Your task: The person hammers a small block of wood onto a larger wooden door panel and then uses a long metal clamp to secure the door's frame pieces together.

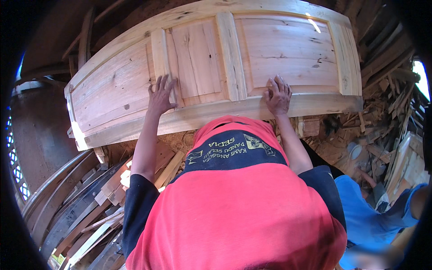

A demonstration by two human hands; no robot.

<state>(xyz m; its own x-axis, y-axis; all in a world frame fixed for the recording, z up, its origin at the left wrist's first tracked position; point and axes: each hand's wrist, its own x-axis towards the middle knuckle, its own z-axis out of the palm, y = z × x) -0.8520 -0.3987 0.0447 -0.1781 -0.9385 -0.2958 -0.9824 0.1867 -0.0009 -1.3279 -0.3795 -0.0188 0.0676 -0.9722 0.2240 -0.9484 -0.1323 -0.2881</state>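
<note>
A large pale wooden door panel (189,110) lies on its long side before me, with raised strips dividing it into framed fields. My left hand (162,95) rests against the lower end of the left upright strip (159,54), fingers spread and nothing in them. Further right, my right hand (278,95) lies on the near rail, at the lower edge of the right field (288,49). Its fingers are slightly bent and partly apart, with no object visible in it. Dark cracks and knots mark the wood.
Curved boards and offcuts (67,202) are stacked at the lower left. Scrap wood (391,103) is heaped on the right. A person in a blue shirt (369,207) is close by at the lower right. Wooden blocks (308,126) sit beneath the panel's near edge.
</note>
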